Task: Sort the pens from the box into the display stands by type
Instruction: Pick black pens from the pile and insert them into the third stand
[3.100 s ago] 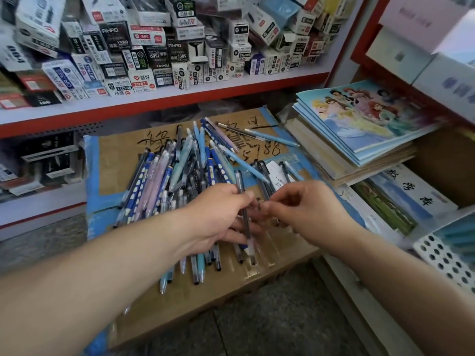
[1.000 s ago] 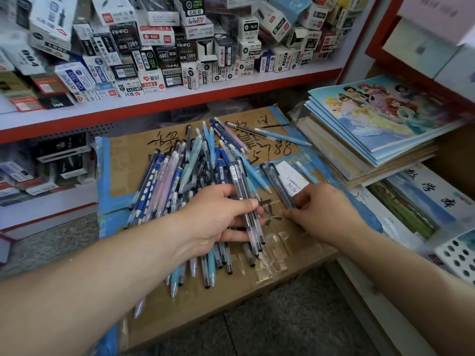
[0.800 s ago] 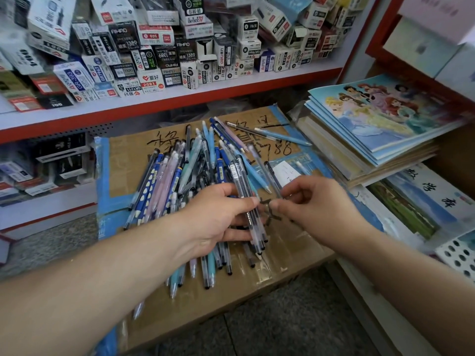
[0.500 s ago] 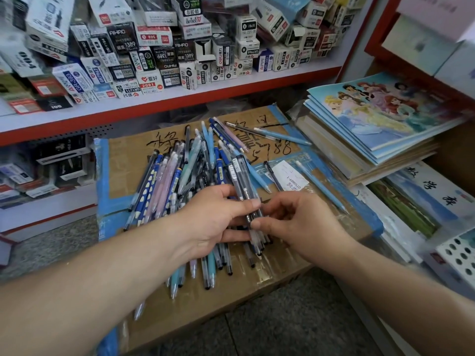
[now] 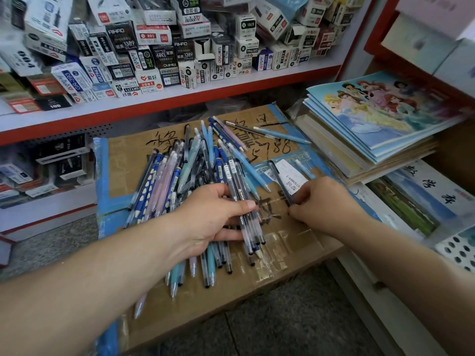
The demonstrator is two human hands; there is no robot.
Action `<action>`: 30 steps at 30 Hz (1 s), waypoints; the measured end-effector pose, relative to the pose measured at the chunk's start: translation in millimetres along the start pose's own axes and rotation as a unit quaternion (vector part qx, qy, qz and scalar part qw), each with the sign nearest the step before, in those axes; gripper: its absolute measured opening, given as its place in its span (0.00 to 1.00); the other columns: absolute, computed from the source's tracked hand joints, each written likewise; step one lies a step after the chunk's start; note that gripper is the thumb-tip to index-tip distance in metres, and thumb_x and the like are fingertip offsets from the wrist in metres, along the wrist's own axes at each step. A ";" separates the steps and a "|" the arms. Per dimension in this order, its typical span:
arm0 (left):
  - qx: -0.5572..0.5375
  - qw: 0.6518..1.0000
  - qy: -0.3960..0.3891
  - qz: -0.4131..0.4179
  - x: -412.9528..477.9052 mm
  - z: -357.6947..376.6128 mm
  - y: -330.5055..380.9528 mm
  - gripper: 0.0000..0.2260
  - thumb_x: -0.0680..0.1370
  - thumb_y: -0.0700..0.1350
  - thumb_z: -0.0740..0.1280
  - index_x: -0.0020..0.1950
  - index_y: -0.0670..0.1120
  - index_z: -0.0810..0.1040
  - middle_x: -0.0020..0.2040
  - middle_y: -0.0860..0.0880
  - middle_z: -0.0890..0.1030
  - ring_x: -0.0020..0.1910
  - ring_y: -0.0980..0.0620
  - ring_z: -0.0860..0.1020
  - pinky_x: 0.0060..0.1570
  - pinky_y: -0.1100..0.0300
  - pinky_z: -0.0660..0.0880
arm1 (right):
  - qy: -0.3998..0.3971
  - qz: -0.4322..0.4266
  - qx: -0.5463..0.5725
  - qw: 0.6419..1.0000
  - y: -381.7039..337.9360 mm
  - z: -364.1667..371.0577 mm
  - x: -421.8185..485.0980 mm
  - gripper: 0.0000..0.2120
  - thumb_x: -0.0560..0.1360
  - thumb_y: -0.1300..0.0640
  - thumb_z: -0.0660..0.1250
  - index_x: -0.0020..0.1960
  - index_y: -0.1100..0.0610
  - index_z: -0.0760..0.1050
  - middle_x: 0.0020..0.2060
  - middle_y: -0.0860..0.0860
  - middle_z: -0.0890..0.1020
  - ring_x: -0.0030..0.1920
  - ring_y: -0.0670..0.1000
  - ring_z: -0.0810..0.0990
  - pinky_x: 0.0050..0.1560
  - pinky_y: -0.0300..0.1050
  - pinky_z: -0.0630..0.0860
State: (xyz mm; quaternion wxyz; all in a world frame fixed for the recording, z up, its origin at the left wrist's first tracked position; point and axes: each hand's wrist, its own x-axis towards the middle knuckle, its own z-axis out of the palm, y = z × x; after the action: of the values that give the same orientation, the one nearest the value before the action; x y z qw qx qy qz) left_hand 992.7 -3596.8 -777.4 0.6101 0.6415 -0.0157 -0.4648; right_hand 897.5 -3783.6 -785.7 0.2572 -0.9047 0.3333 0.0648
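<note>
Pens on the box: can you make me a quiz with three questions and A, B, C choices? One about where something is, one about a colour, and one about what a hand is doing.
1. Where does the pile of pens lie?
A. on the cardboard box
B. on the floor
C. on the notebooks

2. What colour is the shelf edge above the box?
A. green
B. red
C. yellow

3. What is the right hand doing?
A. lying flat and open
B. pinching one dark pen
C. lifting a notebook

Answers:
1 A, the pens are spread over the taped brown box top.
2 B, a red strip runs along the shelf's front.
3 B, its fingertips close on the lower end of a single dark pen.
</note>
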 end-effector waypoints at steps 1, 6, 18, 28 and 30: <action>0.001 1.000 -0.001 0.003 -0.2 0.3 -0.3 0.11 0.77 0.34 0.71 0.58 0.41 0.79 0.53 0.41 0.86 0.44 0.47 0.87 0.32 0.56 0.82 | -0.004 0.002 0.048 0.999 -1.2 -1.9 -2.2 0.03 0.73 0.55 0.75 0.42 0.49 0.82 0.40 0.47 0.84 0.41 0.47 0.82 0.37 0.41 0.79; -0.003 1.000 -0.001 0.020 -1.7 2.0 -3.1 0.11 0.77 0.34 0.71 0.58 0.42 0.80 0.51 0.42 0.87 0.44 0.48 0.87 0.34 0.56 0.82 | -0.085 -0.062 0.289 0.952 -21.8 8.8 -28.4 0.05 0.74 0.60 0.76 0.48 0.53 0.83 0.34 0.52 0.85 0.31 0.47 0.81 0.34 0.43 0.80; 0.015 0.998 0.030 0.044 -24.5 -18.1 -5.2 0.12 0.76 0.35 0.73 0.58 0.41 0.80 0.49 0.43 0.87 0.41 0.48 0.87 0.32 0.58 0.81 | -0.049 -0.148 0.308 0.939 -44.6 36.3 -49.5 0.03 0.73 0.59 0.78 0.45 0.54 0.85 0.36 0.52 0.86 0.32 0.48 0.82 0.36 0.42 0.81; -0.003 0.998 0.055 0.008 -63.8 -81.1 -10.4 0.14 0.76 0.34 0.71 0.61 0.38 0.78 0.49 0.38 0.86 0.40 0.46 0.86 0.36 0.53 0.84 | -0.020 -0.116 0.152 0.981 -57.5 36.6 -40.1 0.04 0.75 0.54 0.76 0.44 0.51 0.81 0.33 0.48 0.83 0.33 0.44 0.81 0.33 0.36 0.76; 0.012 0.999 0.051 0.009 -68.3 -88.4 -14.1 0.13 0.76 0.34 0.71 0.60 0.39 0.78 0.48 0.39 0.87 0.40 0.47 0.86 0.37 0.53 0.84 | -0.007 -0.129 0.067 0.989 -56.5 36.8 -43.2 0.04 0.76 0.51 0.75 0.45 0.49 0.80 0.37 0.44 0.82 0.38 0.42 0.80 0.34 0.33 0.71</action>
State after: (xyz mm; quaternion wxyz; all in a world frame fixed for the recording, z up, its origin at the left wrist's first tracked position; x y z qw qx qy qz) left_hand 1000.6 -3485.2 -764.8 0.6066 0.6716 0.0043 -0.4254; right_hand 902.1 -3703.9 -780.9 0.3257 -0.9205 0.2156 0.0150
